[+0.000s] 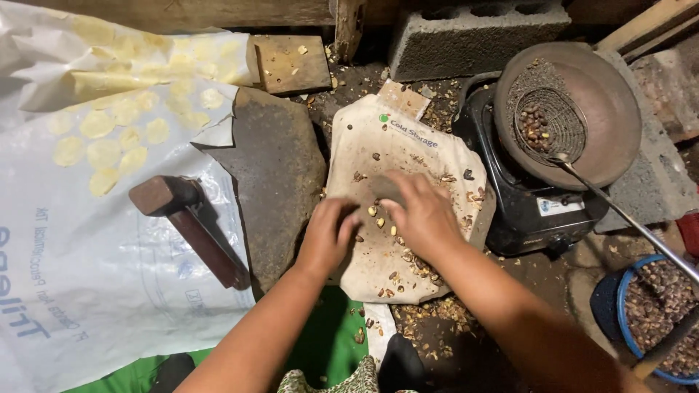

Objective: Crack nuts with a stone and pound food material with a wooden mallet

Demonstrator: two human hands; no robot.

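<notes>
Both hands work over a beige sack spread on the floor, strewn with small nuts and bits of brown shell. The left hand rests at the sack's left edge, palm down, its fingers curled loosely together; whether they pinch anything cannot be told. The right hand lies flat on the middle of the sack, fingers spread a little and pointing left, toward the other hand. A few pale nuts lie in the narrow gap between the two sets of fingers, just beside the tips, touching neither as far as can be seen. More nuts and shells lie scattered below the right hand, along the sack's lower edge and on the dirt floor beyond it.

Left of the sack lies a flat dark stone, with a brown wooden mallet resting partly on it and partly on a white plastic sheet. Thin, pale yellow flattened discs are laid out on the sheet's upper part. Right of the sack stands a black stove carrying a round pan; inside it sits a wire scoop with dark nuts, its long handle reaching down to the right. A blue bucket of brown nuts stands at the lower right. Concrete blocks stand behind the stove.
</notes>
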